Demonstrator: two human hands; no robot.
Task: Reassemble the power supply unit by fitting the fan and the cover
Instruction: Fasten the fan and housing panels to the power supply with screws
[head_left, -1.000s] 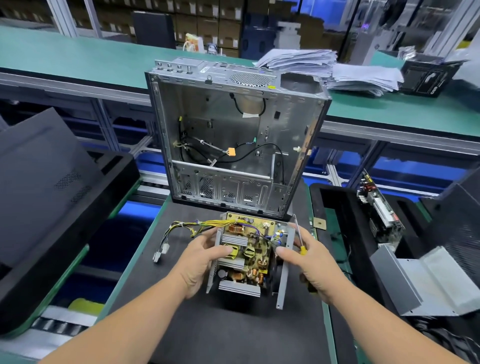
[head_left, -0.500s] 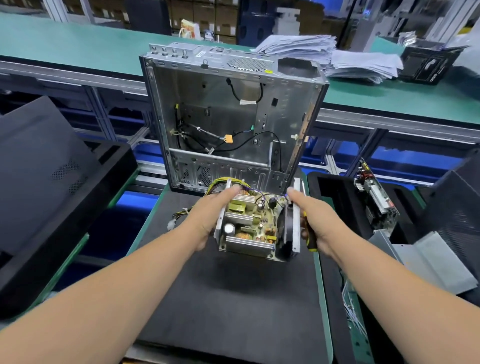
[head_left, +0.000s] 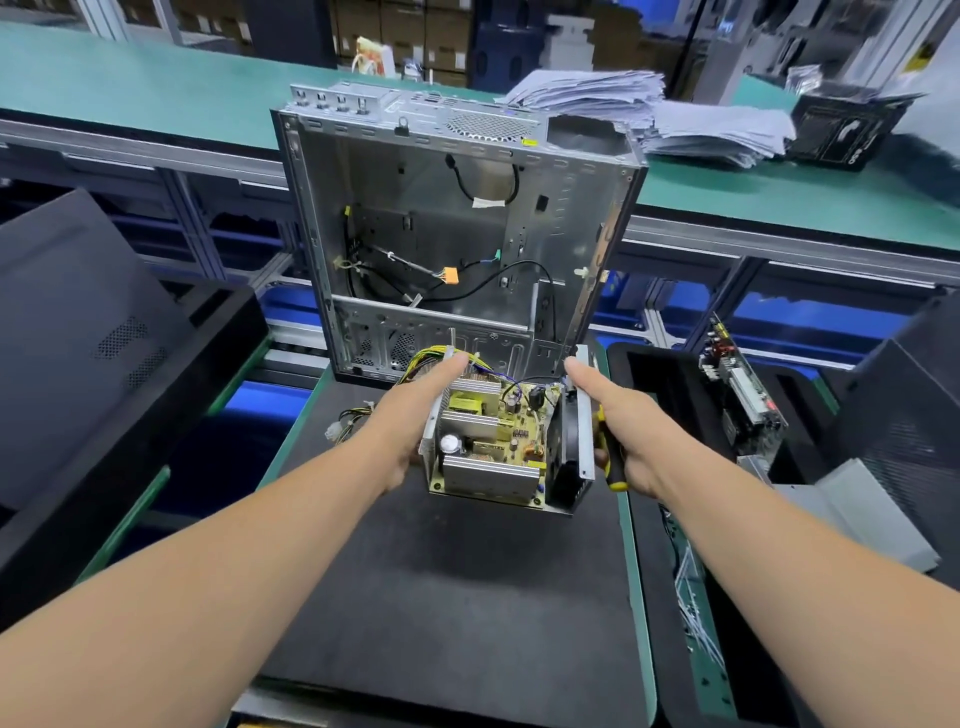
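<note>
The open power supply unit (head_left: 493, 441) is lifted off the black mat (head_left: 467, 597), its circuit board and heatsinks facing me. A black fan (head_left: 566, 441) sits inside its right wall. My left hand (head_left: 410, 415) grips the unit's left side, thumb along the top edge. My right hand (head_left: 628, 426) presses the right wall with the thumb while its fingers curl round a yellow-and-black screwdriver (head_left: 610, 462). Yellow cables (head_left: 353, 421) trail from the unit to the left. A grey metal cover (head_left: 872, 519) lies at the right.
An empty computer case (head_left: 457, 234) stands upright just behind the unit. Black foam trays (head_left: 130, 389) flank the mat on the left, and another tray holds a circuit assembly (head_left: 737, 395) on the right. Paper stacks (head_left: 649, 114) lie on the green bench behind.
Both hands lifted the unit off the mat and tipped it upright towards the case. Between the last two frames it stays almost still.
</note>
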